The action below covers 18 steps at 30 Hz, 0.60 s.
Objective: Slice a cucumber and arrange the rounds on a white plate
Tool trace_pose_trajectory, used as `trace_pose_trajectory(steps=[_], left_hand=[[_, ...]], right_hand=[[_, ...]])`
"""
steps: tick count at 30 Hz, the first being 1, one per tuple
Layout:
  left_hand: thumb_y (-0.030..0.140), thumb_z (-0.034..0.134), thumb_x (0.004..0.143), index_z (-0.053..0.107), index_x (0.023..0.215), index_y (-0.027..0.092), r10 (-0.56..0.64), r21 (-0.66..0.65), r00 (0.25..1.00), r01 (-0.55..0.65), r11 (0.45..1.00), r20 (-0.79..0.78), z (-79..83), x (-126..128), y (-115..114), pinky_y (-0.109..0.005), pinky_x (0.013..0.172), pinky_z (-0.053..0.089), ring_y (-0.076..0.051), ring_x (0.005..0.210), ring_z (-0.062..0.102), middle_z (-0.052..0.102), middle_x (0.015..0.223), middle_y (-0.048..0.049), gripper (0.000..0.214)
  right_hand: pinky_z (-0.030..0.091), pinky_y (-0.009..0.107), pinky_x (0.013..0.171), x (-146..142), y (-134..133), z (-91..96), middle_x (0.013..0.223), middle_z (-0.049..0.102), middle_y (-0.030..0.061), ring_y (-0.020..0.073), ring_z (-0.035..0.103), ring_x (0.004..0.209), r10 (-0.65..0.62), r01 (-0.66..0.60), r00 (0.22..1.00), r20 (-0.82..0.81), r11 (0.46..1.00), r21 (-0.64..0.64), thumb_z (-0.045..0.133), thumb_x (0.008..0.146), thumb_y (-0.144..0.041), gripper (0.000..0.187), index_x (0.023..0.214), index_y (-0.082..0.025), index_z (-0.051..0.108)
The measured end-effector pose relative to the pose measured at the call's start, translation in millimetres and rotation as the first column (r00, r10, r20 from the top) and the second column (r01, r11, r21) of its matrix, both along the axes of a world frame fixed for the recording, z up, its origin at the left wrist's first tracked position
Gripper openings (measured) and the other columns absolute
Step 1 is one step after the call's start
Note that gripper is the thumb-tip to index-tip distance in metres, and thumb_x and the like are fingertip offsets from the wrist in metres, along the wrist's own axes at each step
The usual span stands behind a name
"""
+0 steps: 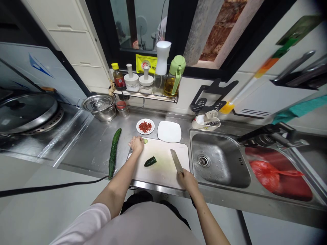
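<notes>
At the far left corner of the white cutting board (163,177), my left hand (137,144) is closed, its fingertips pinched at a pale green cucumber slice (145,141). My right hand (188,180) grips the handle of a kitchen knife (175,160), whose blade points away from me over the board's right half. A short dark green cucumber piece (150,161) lies on the board between my hands, touched by neither. Left of the board, a long whole cucumber (114,151) rests on the steel counter.
Behind the board are a small plate of chopped red pieces (145,127) and a white square plate (169,132). A sink (219,163) adjoins the board on the right. A lidded pot (100,107) stands back left, beneath a seasoning rack (148,96).
</notes>
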State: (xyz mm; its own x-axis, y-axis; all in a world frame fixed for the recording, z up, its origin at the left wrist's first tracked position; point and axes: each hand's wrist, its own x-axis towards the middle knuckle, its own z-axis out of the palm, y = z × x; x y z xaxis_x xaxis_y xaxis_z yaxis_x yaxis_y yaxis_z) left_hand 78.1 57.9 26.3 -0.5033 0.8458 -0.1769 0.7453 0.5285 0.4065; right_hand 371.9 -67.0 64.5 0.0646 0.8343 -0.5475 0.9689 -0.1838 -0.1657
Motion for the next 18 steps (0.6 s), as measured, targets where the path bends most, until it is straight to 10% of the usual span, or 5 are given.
trace_pose_trajectory(steps=[8,18], left_hand=[[0.035,0.051,0.088,0.069,0.091,0.026,0.019,0.185,0.997,-0.033,0.982,0.075,4.1,14,-21,-0.049,0.091,0.036,-0.030,0.106,0.053,0.061,0.109,-0.0100,0.020],[0.034,0.052,0.089,0.065,0.099,0.023,-0.490,0.494,0.871,0.405,0.770,0.050,-10.2,34,-122,-0.037,0.088,0.044,-0.021,0.097,0.059,0.062,0.099,-0.0065,0.020]], right_hand=[[0.039,0.028,0.070,-4,2,7.8,0.104,0.070,0.0121,0.0229,0.064,0.095,-0.003,0.003,1.000,0.009,1.000,-0.001,0.033,0.092,-0.033,0.038,0.111,-0.019,0.064],[0.041,0.028,0.073,-8,2,11.3,0.106,0.069,0.0120,0.0228,0.064,0.097,0.005,-0.005,0.999,0.036,1.000,-0.001,0.033,0.093,-0.033,0.038,0.113,-0.019,0.062]])
